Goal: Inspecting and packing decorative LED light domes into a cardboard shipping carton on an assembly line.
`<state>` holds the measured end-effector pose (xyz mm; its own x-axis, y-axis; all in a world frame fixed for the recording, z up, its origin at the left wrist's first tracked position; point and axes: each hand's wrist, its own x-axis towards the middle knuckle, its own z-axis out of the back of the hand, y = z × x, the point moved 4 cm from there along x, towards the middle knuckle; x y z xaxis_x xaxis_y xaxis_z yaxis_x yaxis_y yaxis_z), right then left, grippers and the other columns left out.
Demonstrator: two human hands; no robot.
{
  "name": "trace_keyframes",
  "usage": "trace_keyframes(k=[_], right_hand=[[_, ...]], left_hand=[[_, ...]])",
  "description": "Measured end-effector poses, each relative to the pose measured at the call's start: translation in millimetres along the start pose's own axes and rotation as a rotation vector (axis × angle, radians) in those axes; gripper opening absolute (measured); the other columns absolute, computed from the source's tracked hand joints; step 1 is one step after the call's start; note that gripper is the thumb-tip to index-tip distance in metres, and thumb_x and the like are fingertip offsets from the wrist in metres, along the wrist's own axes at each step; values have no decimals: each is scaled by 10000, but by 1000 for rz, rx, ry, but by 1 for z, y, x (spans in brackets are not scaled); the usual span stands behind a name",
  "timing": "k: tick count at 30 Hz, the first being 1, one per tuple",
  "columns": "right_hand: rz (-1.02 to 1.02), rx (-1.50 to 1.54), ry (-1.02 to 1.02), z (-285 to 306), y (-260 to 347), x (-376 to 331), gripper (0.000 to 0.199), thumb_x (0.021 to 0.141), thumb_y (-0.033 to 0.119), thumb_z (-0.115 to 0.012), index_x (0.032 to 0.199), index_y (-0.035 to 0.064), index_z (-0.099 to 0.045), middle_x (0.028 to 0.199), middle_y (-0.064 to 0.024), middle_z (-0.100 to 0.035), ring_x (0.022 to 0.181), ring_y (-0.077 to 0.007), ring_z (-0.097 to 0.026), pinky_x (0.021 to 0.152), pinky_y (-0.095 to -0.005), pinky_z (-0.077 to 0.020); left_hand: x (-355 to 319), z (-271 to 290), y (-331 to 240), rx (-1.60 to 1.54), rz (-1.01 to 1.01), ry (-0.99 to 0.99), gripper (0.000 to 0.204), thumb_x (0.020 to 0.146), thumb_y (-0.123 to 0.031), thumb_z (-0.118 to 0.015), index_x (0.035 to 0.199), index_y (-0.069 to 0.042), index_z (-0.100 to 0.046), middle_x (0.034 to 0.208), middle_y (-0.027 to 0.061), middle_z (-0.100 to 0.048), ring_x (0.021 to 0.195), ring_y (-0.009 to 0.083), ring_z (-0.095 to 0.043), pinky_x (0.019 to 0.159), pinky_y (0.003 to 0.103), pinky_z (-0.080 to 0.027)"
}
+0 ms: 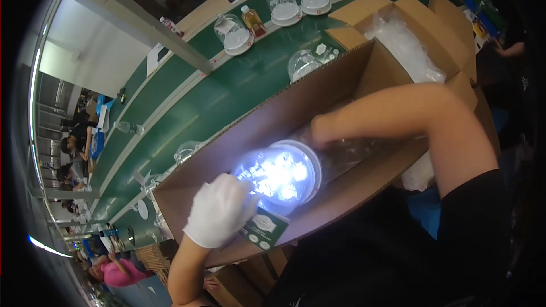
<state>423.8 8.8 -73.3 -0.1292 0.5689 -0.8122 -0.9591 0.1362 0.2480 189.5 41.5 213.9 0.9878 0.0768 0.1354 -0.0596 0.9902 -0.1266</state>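
Observation:
My left hand (219,210), in a white glove, is closed around the top of a clear dome lamp (278,176). Bright white light shines inside the dome, and its round white base faces toward the upper right. A green printed card (265,228) hangs beside the glove. The lamp is at the mouth of a long open cardboard box (222,139). My right hand (325,132) reaches down into that box, close to the lamp's base. Its fingers are hidden. Crumpled clear plastic (350,156) lies inside the box, below my right arm.
A second open carton (421,25) holding clear plastic bags (404,45) stands at the far right. Several dome lamps (234,37) and an amber bottle (252,20) stand on the green work surface (227,88). A clear bottle (129,128) lies at left. Other people work along the line.

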Motion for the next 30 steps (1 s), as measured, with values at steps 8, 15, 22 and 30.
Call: trace_keyframes(k=[8, 15, 22, 30], right_hand=[[4, -718, 138, -27, 21, 64, 645, 891, 272, -620, 1495, 231, -396, 1221, -155, -651, 1003, -402, -671, 737, -562, -555], [243, -567, 16, 34, 31, -11, 484, 830, 189, -685, 1289, 47, -626, 1250, -167, -660, 1163, -324, -633, 873, -492, -549], [86, -364, 25, 34, 24, -22, 508, 695, 105, -739, 1198, 52, -692, 1199, -160, -685, 1039, -344, -680, 835, -459, -553], [315, -519, -273, 15, -18, 38, 306, 672, 161, -758, 976, 179, -788, 991, -112, -744, 868, -266, -698, 706, -420, -553]], left_hand=[[10, -32, -7, 5, -11, 96, 224, 865, -275, -707, 916, -108, -568, 758, 55, -559, 689, 237, -617, 553, 377, -516], [25, -62, -9, -18, -153, 147, 248, 846, -285, -732, 850, -98, -569, 718, 43, -538, 619, 224, -598, 516, 361, -498], [41, -95, 0, -114, -124, 236, 150, 825, -126, -603, 965, -76, -581, 830, 95, -596, 698, 268, -655, 526, 377, -568], [57, -109, -8, -16, -241, 183, 221, 900, -290, -666, 821, -103, -580, 732, 62, -605, 593, 240, -653, 511, 378, -539]])
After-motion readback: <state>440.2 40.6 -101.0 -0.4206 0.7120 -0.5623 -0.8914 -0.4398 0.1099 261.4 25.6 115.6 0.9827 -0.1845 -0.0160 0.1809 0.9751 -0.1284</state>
